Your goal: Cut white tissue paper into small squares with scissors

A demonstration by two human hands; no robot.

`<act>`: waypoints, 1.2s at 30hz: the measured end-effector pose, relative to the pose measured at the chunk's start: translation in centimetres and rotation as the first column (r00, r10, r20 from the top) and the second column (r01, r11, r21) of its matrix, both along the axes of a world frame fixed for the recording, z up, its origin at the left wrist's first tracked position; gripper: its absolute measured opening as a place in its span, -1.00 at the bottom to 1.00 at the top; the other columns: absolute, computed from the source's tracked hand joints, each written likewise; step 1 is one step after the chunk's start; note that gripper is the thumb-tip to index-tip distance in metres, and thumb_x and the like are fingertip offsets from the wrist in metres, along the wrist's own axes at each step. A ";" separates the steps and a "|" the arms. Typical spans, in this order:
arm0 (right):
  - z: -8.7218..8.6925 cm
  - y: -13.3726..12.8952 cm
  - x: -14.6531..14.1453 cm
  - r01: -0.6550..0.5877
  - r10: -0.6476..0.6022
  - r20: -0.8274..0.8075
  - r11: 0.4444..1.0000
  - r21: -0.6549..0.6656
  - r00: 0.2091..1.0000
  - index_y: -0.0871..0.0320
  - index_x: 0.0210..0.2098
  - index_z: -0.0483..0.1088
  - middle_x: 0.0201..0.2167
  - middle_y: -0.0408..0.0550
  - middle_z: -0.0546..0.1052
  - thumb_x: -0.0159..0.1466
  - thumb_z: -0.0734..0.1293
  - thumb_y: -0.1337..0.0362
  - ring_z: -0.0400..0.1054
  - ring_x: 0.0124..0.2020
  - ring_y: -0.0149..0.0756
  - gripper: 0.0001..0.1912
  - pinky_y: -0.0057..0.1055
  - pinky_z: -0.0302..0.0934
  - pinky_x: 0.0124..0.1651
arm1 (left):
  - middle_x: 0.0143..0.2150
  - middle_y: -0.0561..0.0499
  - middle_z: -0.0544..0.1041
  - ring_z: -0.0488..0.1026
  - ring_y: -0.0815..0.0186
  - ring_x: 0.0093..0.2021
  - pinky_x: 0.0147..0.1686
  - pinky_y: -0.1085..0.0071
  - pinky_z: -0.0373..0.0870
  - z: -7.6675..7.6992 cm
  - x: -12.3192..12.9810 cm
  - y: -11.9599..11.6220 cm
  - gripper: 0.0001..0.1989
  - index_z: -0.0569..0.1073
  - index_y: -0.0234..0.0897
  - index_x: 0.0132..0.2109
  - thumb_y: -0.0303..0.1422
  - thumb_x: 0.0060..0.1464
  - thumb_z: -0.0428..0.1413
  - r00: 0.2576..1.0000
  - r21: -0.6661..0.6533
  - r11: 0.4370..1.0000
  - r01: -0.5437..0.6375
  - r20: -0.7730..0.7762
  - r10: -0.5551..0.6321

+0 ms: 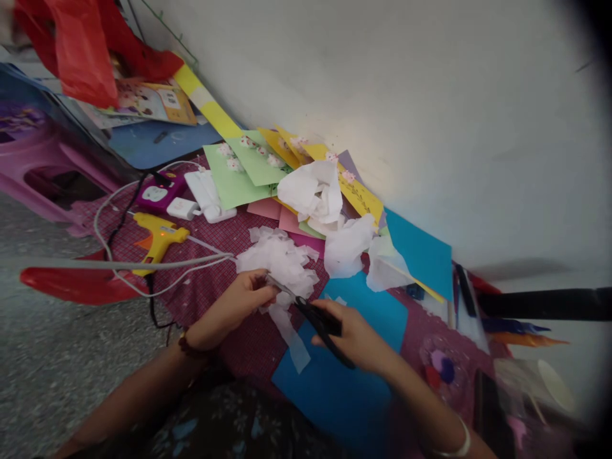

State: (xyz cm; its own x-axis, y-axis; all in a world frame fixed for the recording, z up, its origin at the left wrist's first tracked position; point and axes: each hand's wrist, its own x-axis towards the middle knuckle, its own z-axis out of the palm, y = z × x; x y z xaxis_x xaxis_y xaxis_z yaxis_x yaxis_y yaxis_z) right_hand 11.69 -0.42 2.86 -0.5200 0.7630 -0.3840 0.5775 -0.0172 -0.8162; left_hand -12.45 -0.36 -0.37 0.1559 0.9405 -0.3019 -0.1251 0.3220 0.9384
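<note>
A flat, bright-blue rectangular card sheet point(335, 389) lies beneath and around the right hand point(356, 335), its lower end dim and hard to make out. The heaped white thin-paper pieces point(280, 252) sit just beyond the left hand point(246, 294), the nearer of the two. The black-handled metal scissors point(319, 320) span the gap between the hands, their long axis slanting from the right hand, which grasps the handles, up to the left fingertips. The long white paper strip point(292, 338) trails from beneath those fingertips toward the body. The left thumb and fingers bunch at the blade tips; whether they pinch paper or metal I cannot tell, since the strip's upper end is hidden.
</note>
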 end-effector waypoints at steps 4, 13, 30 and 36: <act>-0.4 0.1 0.1 0.038 -0.042 -0.035 0.992 -0.118 0.999 0.10 -0.02 0.46 -0.34 -0.11 0.49 0.12 0.48 0.14 0.32 -0.35 -0.25 -0.55 -0.36 0.15 -0.30 | -0.48 0.01 0.53 0.39 0.40 -0.54 -0.51 0.49 0.28 0.2 -1.0 -0.1 -0.82 0.51 -0.32 -0.40 -0.27 -0.05 0.21 0.997 0.000 0.998 0.060 0.038 -0.060; 0.7 0.4 -0.1 -0.019 0.010 -0.052 0.985 -0.173 0.999 0.15 0.05 0.30 -0.37 -0.14 0.38 0.15 0.44 0.06 0.21 -0.38 -0.30 -0.45 -0.38 0.13 -0.35 | -0.41 -0.07 0.59 0.48 0.34 -0.52 -0.50 0.44 0.39 -0.5 -1.2 -0.7 -0.72 0.52 -0.31 -0.39 -0.19 0.14 0.11 0.967 -0.093 0.995 0.029 0.255 -0.004; 1.6 -1.1 1.8 -0.087 0.052 -0.159 0.972 -0.218 0.986 0.15 0.08 0.20 -0.33 -0.11 0.30 0.18 0.29 -0.29 0.17 -0.36 -0.30 -0.27 -0.35 0.10 -0.30 | -0.44 -0.10 0.59 0.48 0.30 -0.53 -0.49 0.39 0.38 0.1 -1.0 -1.1 -0.51 0.48 -0.33 -0.35 0.09 -0.02 0.18 0.917 -0.144 0.989 -0.034 0.389 0.088; 2.0 -1.3 1.4 -0.051 0.018 -0.136 0.968 -0.244 0.990 0.16 0.08 0.23 -0.35 -0.14 0.27 0.13 0.30 -0.33 0.15 -0.37 -0.31 -0.21 -0.36 0.09 -0.30 | -0.41 -0.04 0.62 0.50 0.33 -0.51 -0.46 0.43 0.40 0.3 -0.7 -1.6 -0.69 0.41 -0.28 -0.16 -0.27 -0.04 0.26 0.932 -0.138 0.988 -0.072 0.343 0.116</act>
